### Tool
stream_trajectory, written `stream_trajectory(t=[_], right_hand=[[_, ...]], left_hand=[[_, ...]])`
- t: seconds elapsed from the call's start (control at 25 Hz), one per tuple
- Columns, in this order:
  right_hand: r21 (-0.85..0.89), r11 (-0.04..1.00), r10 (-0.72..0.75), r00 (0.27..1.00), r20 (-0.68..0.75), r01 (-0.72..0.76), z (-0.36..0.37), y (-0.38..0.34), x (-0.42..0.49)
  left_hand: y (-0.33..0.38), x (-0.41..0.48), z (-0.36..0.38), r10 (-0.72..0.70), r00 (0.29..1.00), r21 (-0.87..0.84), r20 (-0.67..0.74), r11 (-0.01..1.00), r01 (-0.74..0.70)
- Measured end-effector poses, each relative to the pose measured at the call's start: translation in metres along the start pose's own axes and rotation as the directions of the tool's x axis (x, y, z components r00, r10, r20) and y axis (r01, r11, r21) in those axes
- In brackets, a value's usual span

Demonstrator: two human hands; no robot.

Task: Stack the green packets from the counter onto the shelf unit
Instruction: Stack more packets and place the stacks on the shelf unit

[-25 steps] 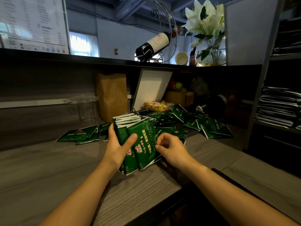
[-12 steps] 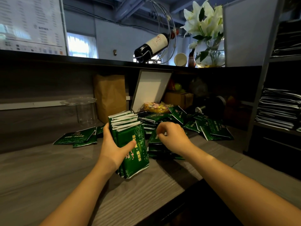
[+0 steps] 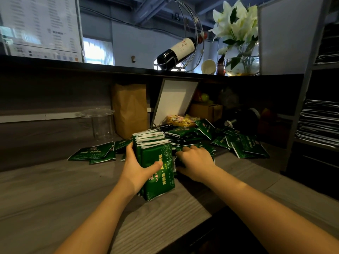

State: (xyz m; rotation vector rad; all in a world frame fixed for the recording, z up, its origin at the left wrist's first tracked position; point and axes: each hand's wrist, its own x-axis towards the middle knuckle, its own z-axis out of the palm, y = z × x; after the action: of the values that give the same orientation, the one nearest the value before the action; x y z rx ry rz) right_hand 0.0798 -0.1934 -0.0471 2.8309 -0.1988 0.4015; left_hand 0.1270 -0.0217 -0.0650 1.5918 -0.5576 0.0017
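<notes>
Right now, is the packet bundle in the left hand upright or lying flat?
Upright. The bundle stands on edge on the counter, white top edges facing up, gripped by the left hand.

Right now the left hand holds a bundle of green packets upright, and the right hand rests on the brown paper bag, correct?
No: the head view shows the right hand on the loose green packets beside the bundle, not the brown paper bag standing farther back. The left hand does hold the bundle upright.

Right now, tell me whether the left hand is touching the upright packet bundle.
Touching. Head view shows the left hand gripping the upright packet bundle, thumb across its front.
</notes>
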Motion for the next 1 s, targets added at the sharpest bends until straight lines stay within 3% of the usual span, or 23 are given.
stream_trajectory(t=[0.08,0.16,0.24,0.32,0.4,0.48,0.64,0.84,1.0], right_hand=[[-0.052,0.998,-0.041,0.997,-0.067,0.038,-0.001,0.001,-0.009],[0.013,1.000,-0.021,0.986,-0.167,0.024,-0.001,0.010,-0.018],[0.258,0.966,0.115,0.943,-0.312,-0.033,-0.003,0.024,-0.025],[0.542,0.840,0.279,0.879,-0.387,-0.028,-0.005,0.036,-0.029],[0.652,0.757,0.300,0.904,-0.305,-0.031,-0.004,0.041,-0.035],[0.645,0.762,0.244,0.948,-0.207,-0.055,0.000,0.041,-0.043],[0.696,0.708,0.284,0.950,-0.128,-0.117,-0.002,0.040,-0.053],[0.581,0.797,0.205,0.979,-0.003,-0.165,-0.006,0.022,-0.063],[0.735,0.605,0.194,0.952,0.237,-0.306,-0.013,0.007,-0.058]], left_hand=[[0.002,-0.002,0.001,-0.002,1.000,0.002,0.004,1.000,0.002],[0.003,-0.003,0.001,0.001,1.000,0.000,-0.003,1.000,-0.001],[0.002,-0.004,0.001,0.003,1.000,-0.007,-0.002,1.000,-0.003],[0.002,-0.004,0.002,0.005,1.000,-0.008,0.011,1.000,-0.005],[0.002,-0.004,0.003,0.004,1.000,-0.007,0.028,1.000,-0.004],[0.001,-0.004,0.003,0.003,0.999,-0.007,0.038,1.000,-0.003],[-0.004,-0.003,0.003,0.000,0.999,-0.017,0.053,1.000,0.001],[-0.006,-0.002,0.005,0.011,0.998,-0.014,0.064,1.000,-0.010],[-0.007,-0.002,0.007,0.009,0.998,-0.019,0.068,1.000,-0.008]])
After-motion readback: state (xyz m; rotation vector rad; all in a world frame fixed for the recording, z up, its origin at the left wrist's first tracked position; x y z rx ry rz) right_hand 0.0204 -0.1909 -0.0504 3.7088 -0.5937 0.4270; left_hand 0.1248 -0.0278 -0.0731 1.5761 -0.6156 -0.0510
